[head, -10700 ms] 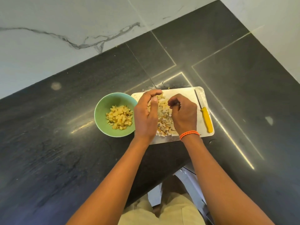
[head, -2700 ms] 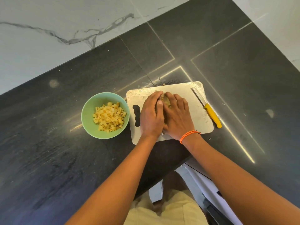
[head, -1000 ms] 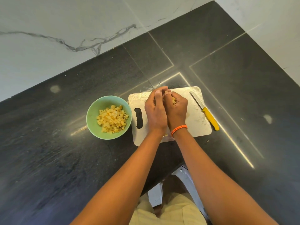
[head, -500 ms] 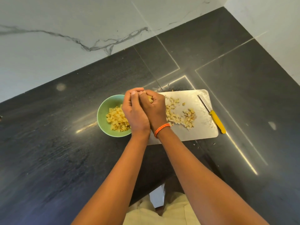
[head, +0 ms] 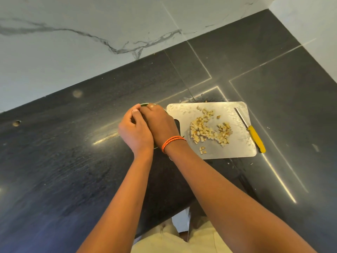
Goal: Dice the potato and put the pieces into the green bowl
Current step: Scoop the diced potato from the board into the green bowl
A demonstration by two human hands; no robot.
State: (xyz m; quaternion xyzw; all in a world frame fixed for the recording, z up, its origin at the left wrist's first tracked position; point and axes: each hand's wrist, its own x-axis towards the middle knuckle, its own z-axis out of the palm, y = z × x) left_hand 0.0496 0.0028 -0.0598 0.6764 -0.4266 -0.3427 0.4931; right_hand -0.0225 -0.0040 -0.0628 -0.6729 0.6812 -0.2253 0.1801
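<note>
Item: diced potato pieces [head: 209,129], loose heap mid cutting board [head: 237,148]; likely light, firm, damp, prone to scatter. Best scooped between two cupped palms, not pinched. Left hand [head: 135,133] and right hand [head: 159,125] cupped together over the green bowl [head: 144,105], which is mostly hidden; contents unseen. Yellow-handled knife [head: 256,138] lies idle at the board's right edge.

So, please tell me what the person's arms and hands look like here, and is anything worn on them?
Both forearms are bare, with no sleeves in view. The right hand has an orange braided band wrapped around its wrist in two strands. The left hand shows no band, ring or watch. Neither hand wears a glove.
</note>
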